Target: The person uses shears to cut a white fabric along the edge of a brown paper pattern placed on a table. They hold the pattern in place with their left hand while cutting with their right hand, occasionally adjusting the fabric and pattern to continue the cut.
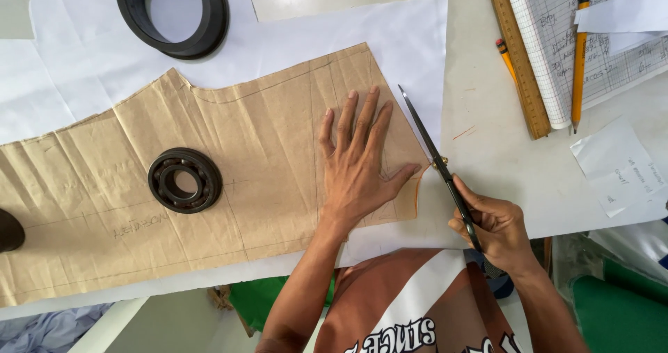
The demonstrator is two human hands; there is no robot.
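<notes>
My left hand (360, 159) lies flat with fingers spread on a creased brown paper pattern (264, 137), pressing it onto a white sheet (410, 40) underneath. My right hand (495, 229) grips the black handles of a pair of scissors (433, 154). The blades point away from me along the pattern's right edge, just right of my left thumb. An orange curved line is drawn on the white sheet beside the pattern's lower right corner.
A round black bearing (185, 180) rests on the pattern as a weight. A larger black ring (174, 13) lies at the top. A wooden ruler (518, 57), two pencils (579, 53), a ledger (598, 40) and paper slips (619, 168) lie at right.
</notes>
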